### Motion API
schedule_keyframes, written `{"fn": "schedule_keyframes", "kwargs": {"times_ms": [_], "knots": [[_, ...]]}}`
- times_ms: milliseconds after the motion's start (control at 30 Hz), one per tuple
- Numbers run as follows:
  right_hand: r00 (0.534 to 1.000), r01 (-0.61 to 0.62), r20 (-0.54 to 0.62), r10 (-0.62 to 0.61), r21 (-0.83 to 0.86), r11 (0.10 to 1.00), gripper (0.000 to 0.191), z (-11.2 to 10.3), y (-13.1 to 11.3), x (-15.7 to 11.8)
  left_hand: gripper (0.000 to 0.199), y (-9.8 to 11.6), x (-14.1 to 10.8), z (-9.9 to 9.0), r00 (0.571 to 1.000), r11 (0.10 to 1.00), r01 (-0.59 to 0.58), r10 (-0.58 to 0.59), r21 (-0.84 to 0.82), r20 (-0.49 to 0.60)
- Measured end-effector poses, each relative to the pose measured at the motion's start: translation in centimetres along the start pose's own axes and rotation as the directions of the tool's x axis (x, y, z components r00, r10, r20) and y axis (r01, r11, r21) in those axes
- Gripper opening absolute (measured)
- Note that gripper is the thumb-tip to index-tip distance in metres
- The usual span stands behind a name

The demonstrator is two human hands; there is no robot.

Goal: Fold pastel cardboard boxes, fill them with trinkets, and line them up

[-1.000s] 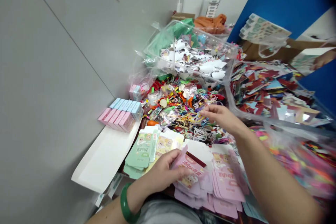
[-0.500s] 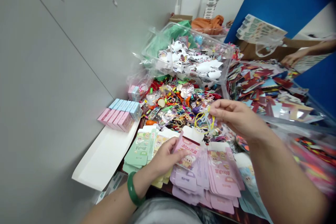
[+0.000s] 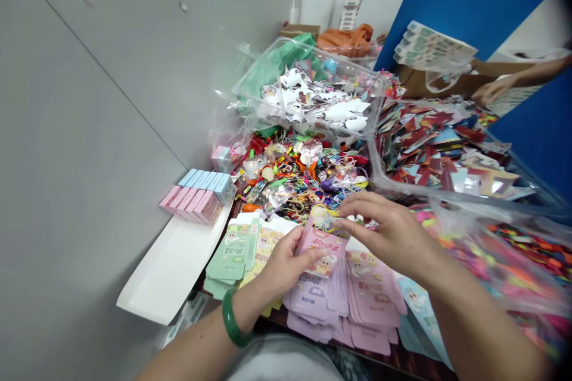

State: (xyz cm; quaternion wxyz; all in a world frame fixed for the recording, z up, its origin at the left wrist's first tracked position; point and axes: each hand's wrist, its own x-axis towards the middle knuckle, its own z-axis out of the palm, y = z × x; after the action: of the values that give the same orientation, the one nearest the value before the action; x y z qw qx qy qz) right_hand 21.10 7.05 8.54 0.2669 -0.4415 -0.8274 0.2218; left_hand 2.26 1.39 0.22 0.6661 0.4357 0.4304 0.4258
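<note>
My left hand (image 3: 292,259), with a green bangle (image 3: 235,318) on its wrist, grips a small pink cardboard box (image 3: 325,250) with cartoon print. The box's top end faces away from me. Over that end, the fingertips of my right hand (image 3: 379,223) pinch yellow and pale blue elastic bands (image 3: 325,214); whether they touch the box I cannot tell. Below the box lie flattened purple cartons (image 3: 315,303). Pink cartons (image 3: 373,292) and light blue cartons (image 3: 417,297) lie to the right, yellow cartons (image 3: 267,244) and green cartons (image 3: 233,250) to the left.
Finished-looking pink and blue boxes (image 3: 199,195) stand in a row on a white card strip (image 3: 167,268) by the grey wall. Beyond the cartons spreads a heap of small trinkets (image 3: 290,178). Clear bins hold paper cutouts (image 3: 322,98) and cards (image 3: 442,149). Another person's hand (image 3: 489,90) reaches in at right.
My right hand has come down and left, bringing the bands to the box's top end. My left hand still holds the box. The view has shifted slightly.
</note>
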Motion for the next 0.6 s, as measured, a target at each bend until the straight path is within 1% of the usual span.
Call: {"fn": "schedule_keyframes", "kwargs": {"times_ms": [67, 167, 267, 300, 367, 400, 433, 467, 500, 533, 567, 600], "knots": [[0.999, 0.015, -0.033, -0.015, 0.001, 1.0, 0.017, -0.1, 0.4, -0.2, 0.03, 0.1, 0.0, 0.1, 1.0, 1.0, -0.005, 0.004, -0.011, -0.007], [1.0, 0.018, -0.011, -0.018, 0.017, 1.0, 0.021, 0.0, 0.7, -0.5, 0.032, 0.3, 0.0, 0.4, 1.0, 0.999, -0.019, 0.019, -0.034, -0.001], [1.0, 0.002, -0.015, -0.001, 0.095, 0.995, 0.02, 0.1, 0.7, -0.8, 0.036, 0.3, 0.1, 0.7, 0.999, 0.997, -0.042, 0.043, -0.061, 0.015], [0.999, -0.033, -0.034, 0.038, 0.138, 0.99, 0.019, 0.1, 0.8, -1.0, 0.037, 0.2, 0.0, 0.8, 0.999, 0.996, -0.048, 0.049, -0.071, 0.018], [0.98, -0.165, -0.058, 0.19, 0.289, 0.943, 0.021, 0.3, 1.2, -1.7, 0.037, -0.1, -0.1, 0.9, 0.998, 0.994, -0.064, 0.065, -0.09, 0.015], [0.956, -0.257, -0.028, 0.29, 0.389, 0.885, 0.027, 0.6, 1.5, -2.2, 0.037, -0.3, -0.2, 1.0, 0.997, 0.993, -0.074, 0.076, -0.095, 0.011], [0.922, -0.353, 0.04, 0.384, 0.492, 0.796, 0.033, 0.9, 2.0, -2.8, 0.037, -0.6, -0.3, 1.0, 0.996, 0.992, -0.083, 0.084, -0.094, 0.006], [0.882, -0.439, 0.134, 0.452, 0.581, 0.685, 0.038, 1.5, 2.4, -3.5, 0.036, -1.0, -0.4, 1.0, 0.996, 0.992, -0.09, 0.09, -0.083, 0.002], [0.841, -0.51, 0.236, 0.488, 0.646, 0.567, 0.04, 2.1, 2.8, -4.2, 0.036, -1.4, -0.5, 1.0, 0.995, 0.993, -0.096, 0.096, -0.063, -0.001], [0.803, -0.565, 0.33, 0.497, 0.686, 0.459, 0.041, 2.7, 3.2, -4.8, 0.035, -1.8, -0.5, 1.0, 0.995, 0.994, -0.101, 0.101, -0.033, 0.001], [0.774, -0.599, 0.398, 0.493, 0.712, 0.366, 0.04, 3.3, 3.5, -5.4, 0.034, -2.1, -0.5, 1.0, 0.994, 0.994, -0.11, 0.11, 0.009, 0.004], [0.756, -0.614, 0.44, 0.484, 0.733, 0.293, 0.039, 3.9, 3.7, -5.9, 0.033, -2.5, -0.5, 0.9, 0.992, 0.99, -0.124, 0.124, 0.061, 0.012]]}}
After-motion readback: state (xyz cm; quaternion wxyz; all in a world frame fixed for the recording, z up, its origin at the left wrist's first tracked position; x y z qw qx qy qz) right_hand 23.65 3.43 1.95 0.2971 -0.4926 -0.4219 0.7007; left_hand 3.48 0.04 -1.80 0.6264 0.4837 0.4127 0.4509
